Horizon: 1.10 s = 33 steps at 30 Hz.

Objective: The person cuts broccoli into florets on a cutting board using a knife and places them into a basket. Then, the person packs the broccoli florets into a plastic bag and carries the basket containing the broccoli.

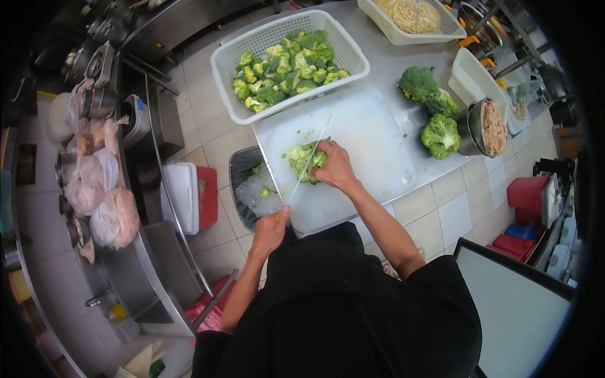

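Observation:
A long knife (306,165) has its yellow handle in my left hand (271,232), whose fingers are wrapped round it. The blade points away from me across the broccoli pieces (299,160) on the white cutting board (378,157). My right hand (334,165) grips the right side of that broccoli, close beside the blade. Small green crumbs lie on the board. Beyond it stands a white basket (234,104) holding many cut florets (283,69). Whole broccoli heads (440,136) rest on the steel table to the right.
A bin (242,210) with a plastic liner stands on the floor left of the board. Right of the broccoli heads is a metal pot (467,130) beside an upright white basket (469,79). Another basket (403,38) with pale strips sits at the back. A steel sink (120,271) is at left.

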Each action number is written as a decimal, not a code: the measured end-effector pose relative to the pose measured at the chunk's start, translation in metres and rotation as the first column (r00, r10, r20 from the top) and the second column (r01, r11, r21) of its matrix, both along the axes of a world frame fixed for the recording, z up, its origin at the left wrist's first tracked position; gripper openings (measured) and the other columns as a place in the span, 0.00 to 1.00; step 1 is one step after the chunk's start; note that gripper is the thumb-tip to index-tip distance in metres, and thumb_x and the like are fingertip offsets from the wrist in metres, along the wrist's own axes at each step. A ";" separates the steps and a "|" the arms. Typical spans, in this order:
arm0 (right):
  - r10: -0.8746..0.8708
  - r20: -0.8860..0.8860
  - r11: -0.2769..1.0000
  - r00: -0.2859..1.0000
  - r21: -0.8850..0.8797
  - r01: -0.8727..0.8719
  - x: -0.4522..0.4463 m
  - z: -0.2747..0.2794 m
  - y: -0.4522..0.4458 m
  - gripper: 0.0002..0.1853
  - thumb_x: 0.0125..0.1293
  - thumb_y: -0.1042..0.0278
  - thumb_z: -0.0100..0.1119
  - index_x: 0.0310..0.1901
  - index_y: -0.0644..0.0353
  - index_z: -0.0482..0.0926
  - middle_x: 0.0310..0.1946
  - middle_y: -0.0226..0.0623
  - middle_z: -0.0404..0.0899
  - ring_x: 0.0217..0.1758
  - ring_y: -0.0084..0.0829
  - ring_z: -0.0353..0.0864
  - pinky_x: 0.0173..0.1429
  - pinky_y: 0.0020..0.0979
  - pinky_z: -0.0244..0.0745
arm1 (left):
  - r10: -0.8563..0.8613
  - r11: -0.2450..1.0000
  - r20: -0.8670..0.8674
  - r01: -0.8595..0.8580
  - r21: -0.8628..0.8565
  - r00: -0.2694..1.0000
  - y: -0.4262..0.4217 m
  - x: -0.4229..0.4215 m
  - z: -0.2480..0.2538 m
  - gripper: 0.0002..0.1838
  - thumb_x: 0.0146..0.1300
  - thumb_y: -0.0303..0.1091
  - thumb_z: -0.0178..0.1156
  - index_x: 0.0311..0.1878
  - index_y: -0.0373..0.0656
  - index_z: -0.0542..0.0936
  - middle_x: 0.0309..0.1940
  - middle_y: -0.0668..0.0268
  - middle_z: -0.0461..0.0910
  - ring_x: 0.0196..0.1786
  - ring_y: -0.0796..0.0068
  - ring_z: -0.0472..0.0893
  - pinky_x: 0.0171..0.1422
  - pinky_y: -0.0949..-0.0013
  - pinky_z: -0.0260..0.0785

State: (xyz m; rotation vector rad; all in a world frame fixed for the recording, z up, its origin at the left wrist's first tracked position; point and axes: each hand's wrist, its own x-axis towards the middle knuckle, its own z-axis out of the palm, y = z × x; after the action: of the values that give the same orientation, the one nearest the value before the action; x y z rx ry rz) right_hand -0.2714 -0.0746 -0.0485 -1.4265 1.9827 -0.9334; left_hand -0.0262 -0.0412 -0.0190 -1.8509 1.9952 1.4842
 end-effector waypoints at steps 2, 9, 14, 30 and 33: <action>0.020 0.007 1.000 1.000 -0.004 -0.020 -0.003 0.001 -0.001 0.23 0.39 0.69 0.71 0.42 0.61 0.80 0.38 0.53 0.79 0.44 0.55 0.80 0.51 0.45 0.77 | -0.001 1.000 -0.033 0.000 -0.019 0.999 -0.001 0.001 -0.002 0.39 0.73 0.65 0.42 0.31 0.31 0.78 0.26 0.38 0.77 0.37 0.36 0.79 0.45 0.50 0.69; 0.090 0.081 0.995 0.993 0.029 -0.092 -0.019 0.007 -0.005 0.19 0.46 0.69 0.67 0.43 0.61 0.83 0.38 0.57 0.82 0.45 0.55 0.82 0.52 0.43 0.78 | -0.011 0.999 -0.080 0.007 -0.054 0.997 -0.003 -0.001 -0.004 0.39 0.73 0.64 0.42 0.29 0.30 0.77 0.25 0.38 0.76 0.35 0.35 0.78 0.44 0.49 0.69; 0.127 0.110 0.985 0.986 0.101 -0.138 -0.026 0.012 -0.007 0.19 0.46 0.69 0.65 0.44 0.60 0.85 0.34 0.55 0.84 0.41 0.53 0.84 0.48 0.41 0.80 | -0.015 0.999 -0.070 0.011 -0.049 0.997 -0.003 -0.004 -0.002 0.39 0.74 0.64 0.42 0.29 0.30 0.77 0.26 0.37 0.76 0.36 0.35 0.78 0.45 0.49 0.69; 0.110 0.125 0.954 0.986 0.265 -0.141 -0.064 0.020 -0.001 0.18 0.47 0.68 0.66 0.43 0.61 0.78 0.31 0.50 0.83 0.36 0.49 0.83 0.44 0.41 0.79 | -0.072 0.995 0.032 0.073 -0.061 0.997 -0.012 -0.002 0.013 0.37 0.73 0.63 0.44 0.33 0.32 0.81 0.30 0.37 0.79 0.41 0.33 0.79 0.47 0.47 0.70; -0.076 0.249 0.974 0.966 0.225 0.019 -0.069 0.028 -0.008 0.21 0.47 0.64 0.69 0.44 0.61 0.78 0.33 0.49 0.83 0.40 0.47 0.83 0.48 0.40 0.78 | -0.040 0.997 0.012 0.041 -0.071 0.999 -0.006 -0.004 0.017 0.37 0.73 0.64 0.43 0.34 0.32 0.81 0.31 0.37 0.80 0.42 0.33 0.79 0.48 0.47 0.70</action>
State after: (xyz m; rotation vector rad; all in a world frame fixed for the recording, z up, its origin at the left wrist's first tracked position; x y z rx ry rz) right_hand -0.3400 -0.0830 -0.0205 -1.0818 1.8671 -0.8404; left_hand -0.0305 -0.0472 -0.0020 -1.8279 2.0950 1.4083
